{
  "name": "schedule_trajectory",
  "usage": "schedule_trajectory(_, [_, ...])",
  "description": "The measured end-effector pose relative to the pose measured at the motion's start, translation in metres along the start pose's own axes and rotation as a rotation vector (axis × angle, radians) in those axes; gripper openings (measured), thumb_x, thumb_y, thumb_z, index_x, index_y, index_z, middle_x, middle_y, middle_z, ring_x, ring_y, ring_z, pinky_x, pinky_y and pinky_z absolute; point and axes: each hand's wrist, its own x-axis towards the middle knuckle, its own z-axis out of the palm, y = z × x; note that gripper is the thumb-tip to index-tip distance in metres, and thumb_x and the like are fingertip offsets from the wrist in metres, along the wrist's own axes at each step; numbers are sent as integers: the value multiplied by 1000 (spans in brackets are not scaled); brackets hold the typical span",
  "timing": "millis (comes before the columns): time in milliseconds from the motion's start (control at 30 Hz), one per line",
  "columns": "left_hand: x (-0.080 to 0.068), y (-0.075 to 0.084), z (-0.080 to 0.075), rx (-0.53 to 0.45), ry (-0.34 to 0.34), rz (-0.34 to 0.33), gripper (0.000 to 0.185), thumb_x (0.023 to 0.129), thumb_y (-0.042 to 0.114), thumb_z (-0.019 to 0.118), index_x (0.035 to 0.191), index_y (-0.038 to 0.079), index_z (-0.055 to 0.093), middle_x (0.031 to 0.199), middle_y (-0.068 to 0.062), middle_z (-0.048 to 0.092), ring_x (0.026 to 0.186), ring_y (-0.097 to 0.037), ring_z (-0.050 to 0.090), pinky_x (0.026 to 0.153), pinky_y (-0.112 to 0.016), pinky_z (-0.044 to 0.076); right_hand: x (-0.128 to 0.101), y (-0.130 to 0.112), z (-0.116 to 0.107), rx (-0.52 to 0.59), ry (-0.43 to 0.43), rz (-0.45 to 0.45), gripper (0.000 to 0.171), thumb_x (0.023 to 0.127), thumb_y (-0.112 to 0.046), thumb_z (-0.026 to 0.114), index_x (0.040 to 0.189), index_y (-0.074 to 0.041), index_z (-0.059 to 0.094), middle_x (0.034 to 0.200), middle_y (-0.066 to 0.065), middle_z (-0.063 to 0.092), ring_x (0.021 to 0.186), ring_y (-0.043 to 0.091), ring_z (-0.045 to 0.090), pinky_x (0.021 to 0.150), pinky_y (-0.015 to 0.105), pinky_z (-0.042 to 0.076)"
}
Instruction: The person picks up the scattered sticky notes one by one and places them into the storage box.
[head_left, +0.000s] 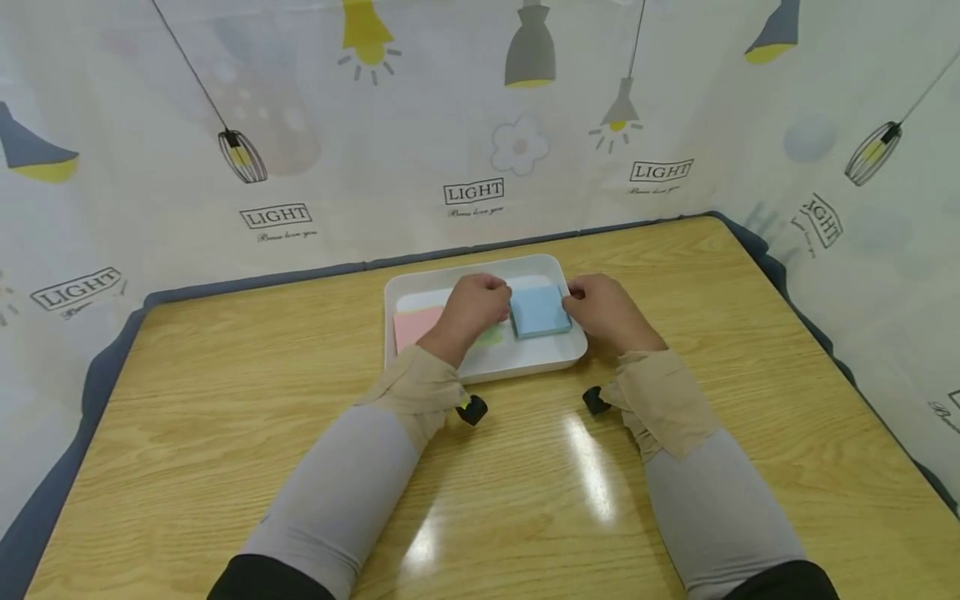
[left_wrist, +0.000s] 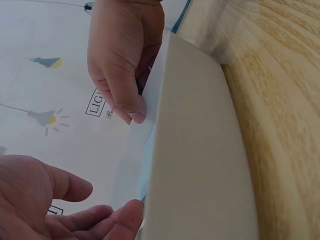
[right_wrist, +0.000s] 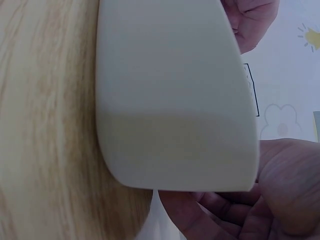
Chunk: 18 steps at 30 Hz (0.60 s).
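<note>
A white tray (head_left: 517,364) lies on the wooden table, with a blue sticky-note pad (head_left: 540,312) in its right part. A pink pad (head_left: 415,325) lies at its left, and a green one (head_left: 491,336) is mostly hidden under my left hand (head_left: 474,304). That hand hovers over the tray, fingertips near the blue pad's left edge; the left wrist view shows its thumb and fingers apart. My right hand (head_left: 606,310) is at the tray's right end, thumb and fingertips by the blue pad's right edge. Loosely bent right fingers (right_wrist: 215,215) show past the tray's end wall.
The wooden table (head_left: 225,433) extends around the tray. Behind it hangs a pale curtain (head_left: 405,150) printed with lamps. Small black wrist devices (head_left: 472,410) hang below both taped cuffs, in front of the tray.
</note>
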Motion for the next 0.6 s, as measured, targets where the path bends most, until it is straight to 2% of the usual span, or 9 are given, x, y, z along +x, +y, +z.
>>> schedule_trajectory(133, [-3, 0, -3, -27, 2, 17, 34, 106, 27, 55, 132, 8, 65, 118, -8, 70, 102, -19, 70, 87, -32, 57, 0, 1, -1, -2, -5, 1, 40, 108, -21, 48, 138, 1, 60, 133, 20, 64, 113, 31, 60, 97, 47, 52])
schedule_trajectory(300, [-6, -1, -16, -43, 36, 82, 33, 106, 26, 55, 132, 6, 64, 122, -10, 69, 107, -23, 69, 91, -36, 58, 2, 4, -1, -8, -14, 12, 41, 108, -23, 47, 141, 0, 58, 137, 20, 62, 117, 32, 59, 100, 49, 51])
schedule_trajectory(467, [-17, -1, -35, 67, 91, 125, 39, 107, 32, 53, 140, 11, 61, 133, -8, 66, 117, -24, 64, 99, -42, 54, 0, 10, -2, -7, -7, 30, 45, 109, -26, 47, 145, -1, 55, 143, 20, 59, 123, 34, 59, 103, 51, 50])
schedule_trajectory(600, [-27, -8, -49, 168, 166, 155, 41, 107, 33, 52, 141, 12, 61, 136, -6, 65, 119, -24, 62, 101, -44, 53, -7, 15, -9, -24, 49, 31, 51, 109, -30, 45, 151, 0, 50, 151, 22, 54, 132, 37, 56, 107, 55, 48])
